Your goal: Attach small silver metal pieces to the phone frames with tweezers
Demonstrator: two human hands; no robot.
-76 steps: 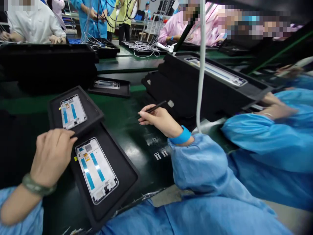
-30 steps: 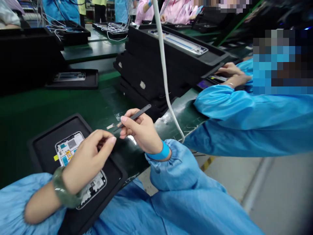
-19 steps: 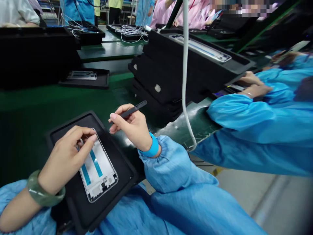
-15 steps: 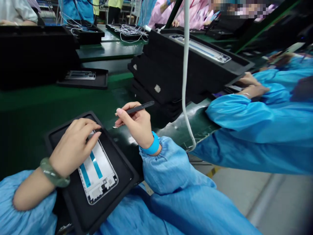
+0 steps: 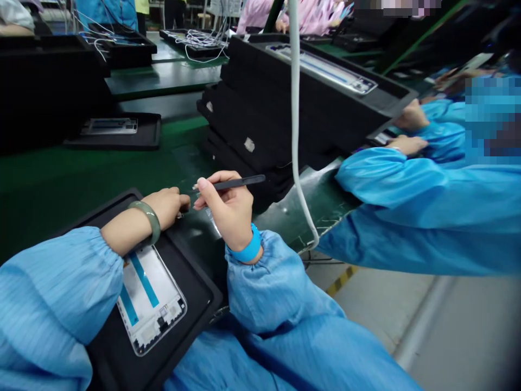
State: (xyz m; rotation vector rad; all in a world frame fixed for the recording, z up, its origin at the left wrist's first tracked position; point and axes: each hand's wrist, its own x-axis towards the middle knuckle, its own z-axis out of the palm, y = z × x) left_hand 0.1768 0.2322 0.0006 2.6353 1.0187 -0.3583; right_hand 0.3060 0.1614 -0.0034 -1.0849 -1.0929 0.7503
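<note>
Shifted since the earlier frame, from above the phone frame (image 5: 152,304) to the region of the tray's far right edge: left hand (image 5: 166,206). Turned with fingers curled, close to the tip of the black tweezers (image 5: 240,182); small light item visible at the fingertips, too small to identify, grip on it impossible to tell. Held pinched between thumb and fingers of the right hand (image 5: 232,209): black tweezers, rear end pointing right.

Legible on whitish patches (image 5: 249,144) along the tray stack (image 5: 260,119): nothing, owing to size and blur.

Located below the left wrist, nearer to the wearer than both hands: phone frame, lying in the black tray (image 5: 195,288), with two blue strips (image 5: 144,279) exposed and upper portion covered by sleeve and forearm.

Placed on the green surface (image 5: 163,163): black tray, second tray (image 5: 148,133) with another frame at far left, tray stack beyond the right hand. Hanging in front of the stack: white cable (image 5: 295,108). Visible at right: co-worker's hands (image 5: 411,117) and blue sleeves. Seen at rear: tangled white cables (image 5: 199,39) and people in pink. Marked on the floor: yellow-black strip (image 5: 342,279).
</note>
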